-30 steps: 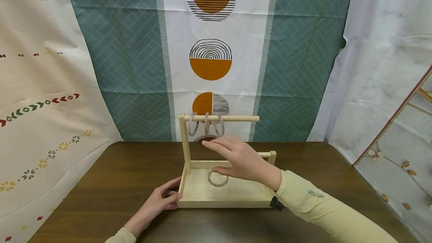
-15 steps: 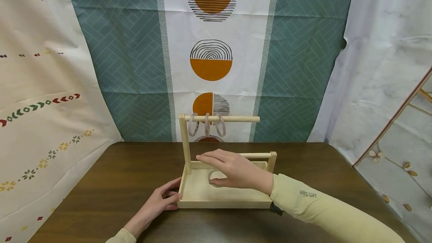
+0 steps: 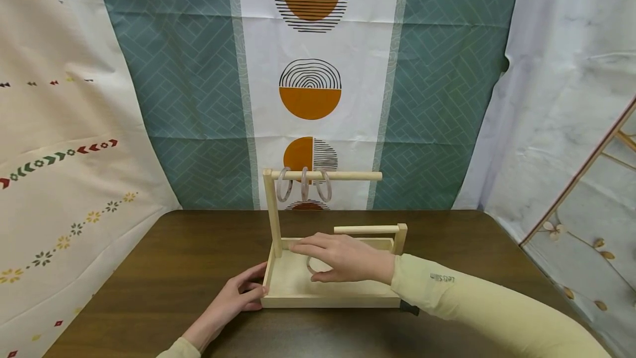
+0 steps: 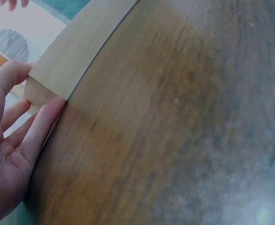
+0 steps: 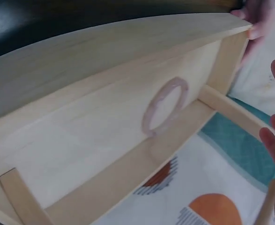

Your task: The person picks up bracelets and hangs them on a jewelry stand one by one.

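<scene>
A pale wooden stand [image 3: 318, 301] with a tray base and two rods sits on the table. Several bangles are in view: on its upper rod hang a left bangle [image 3: 284, 184], a middle bangle [image 3: 305, 184] and a right bangle [image 3: 324, 185]. Another bangle [image 5: 149, 115] lies on the tray floor, mostly hidden by my right hand in the head view. My right hand [image 3: 340, 257] hovers above it, fingers extended, thumb apart, holding nothing. With thumb and fingers, my left hand [image 3: 233, 297] holds the tray's left front corner [image 4: 46, 91].
A short lower rod [image 3: 367, 230] juts left from the right post [image 3: 400, 239]. The tall left post [image 3: 272, 214] carries the upper rod [image 3: 355, 175]. Around the stand spreads the dark wooden table [image 3: 174, 258], with patterned cloths hanging behind and beside it.
My right hand has come down from below the hanging bangles to above the bangle in the tray, covering more of it. The left hand and the stand stay put.
</scene>
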Demonstrator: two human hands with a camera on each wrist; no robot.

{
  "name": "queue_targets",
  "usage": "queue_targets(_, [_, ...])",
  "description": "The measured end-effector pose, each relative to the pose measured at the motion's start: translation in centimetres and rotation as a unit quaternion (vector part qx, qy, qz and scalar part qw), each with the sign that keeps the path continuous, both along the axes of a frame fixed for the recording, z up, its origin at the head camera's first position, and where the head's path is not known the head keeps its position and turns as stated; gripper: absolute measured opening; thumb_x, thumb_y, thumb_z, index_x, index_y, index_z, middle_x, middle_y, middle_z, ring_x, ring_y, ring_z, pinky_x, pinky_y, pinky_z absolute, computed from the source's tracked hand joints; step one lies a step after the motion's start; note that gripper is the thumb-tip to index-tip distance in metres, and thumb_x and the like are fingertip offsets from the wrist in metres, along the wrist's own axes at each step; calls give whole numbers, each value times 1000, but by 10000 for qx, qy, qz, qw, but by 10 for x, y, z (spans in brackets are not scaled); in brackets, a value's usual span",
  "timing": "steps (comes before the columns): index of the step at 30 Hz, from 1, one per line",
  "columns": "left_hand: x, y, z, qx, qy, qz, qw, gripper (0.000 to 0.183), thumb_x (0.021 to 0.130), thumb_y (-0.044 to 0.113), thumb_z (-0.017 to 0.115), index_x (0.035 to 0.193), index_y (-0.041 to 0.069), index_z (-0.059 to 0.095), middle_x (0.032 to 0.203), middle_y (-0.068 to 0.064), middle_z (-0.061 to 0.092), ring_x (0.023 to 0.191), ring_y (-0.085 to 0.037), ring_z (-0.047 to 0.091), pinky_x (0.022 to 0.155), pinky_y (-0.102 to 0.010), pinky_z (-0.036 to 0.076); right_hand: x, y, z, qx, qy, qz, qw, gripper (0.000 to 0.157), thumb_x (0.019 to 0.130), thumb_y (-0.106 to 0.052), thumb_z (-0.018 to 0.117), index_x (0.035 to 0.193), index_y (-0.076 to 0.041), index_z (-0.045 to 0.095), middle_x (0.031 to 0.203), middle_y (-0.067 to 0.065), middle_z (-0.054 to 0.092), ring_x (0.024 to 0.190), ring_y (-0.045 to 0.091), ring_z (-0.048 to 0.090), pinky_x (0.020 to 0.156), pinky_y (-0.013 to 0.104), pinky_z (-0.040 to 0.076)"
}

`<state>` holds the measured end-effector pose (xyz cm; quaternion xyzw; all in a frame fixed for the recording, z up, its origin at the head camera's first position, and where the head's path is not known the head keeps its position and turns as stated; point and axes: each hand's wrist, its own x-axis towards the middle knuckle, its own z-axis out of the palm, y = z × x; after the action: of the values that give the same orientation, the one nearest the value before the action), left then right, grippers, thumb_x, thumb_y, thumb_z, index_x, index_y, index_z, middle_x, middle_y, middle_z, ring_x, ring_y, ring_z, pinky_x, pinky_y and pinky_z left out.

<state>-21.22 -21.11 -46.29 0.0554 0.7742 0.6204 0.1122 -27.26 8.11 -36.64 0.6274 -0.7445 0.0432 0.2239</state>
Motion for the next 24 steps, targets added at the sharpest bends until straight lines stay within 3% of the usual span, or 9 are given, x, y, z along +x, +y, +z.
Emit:
queue_targets(6, [-1, 0, -1, -23, 24, 38, 10000, 68, 94, 27, 67, 153, 11, 36, 150, -23, 41, 109, -21, 61, 84, -40, 60, -18, 1, -10, 654, -199, 99, 9976, 64, 88, -34, 74, 145, -18, 48, 143, -7, 57, 120, 12, 59, 105, 27, 49])
queue_targets(11, [0, 0, -1, -40, 12, 27, 10000, 69, 94, 28, 67, 153, 11, 36, 150, -23, 41, 110, -21, 61, 84, -41, 60, -31, 1, -16, 1010, -743, 3, 9921, 66, 89, -34, 73, 148, -20, 45, 146, -8, 54, 122, 11, 55, 103, 23, 47])
queue_targets(18, [0, 0, -2, -37, -4, 30, 10000, 69, 95, 28, 67, 154, 12, 36, 151, -23, 41, 110, -21, 61, 84, -41, 60, -42, 2, -22, 1515, -1503, -234, 9767, 69, 90, -29, 72, 150, -18, 41, 152, -6, 47, 133, 13, 47, 113, 27, 39])
queue_targets(24, [-1, 1, -2, -41, -14, 77, 10000, 69, 94, 27, 68, 153, 11, 36, 150, -23, 41, 109, -21, 62, 84, -41, 60, -51, 1, -26, 1821, -1891, -418, 9640, 73, 86, -25, 76, 150, -15, 41, 155, -2, 45, 142, 16, 43, 122, 40, 28])
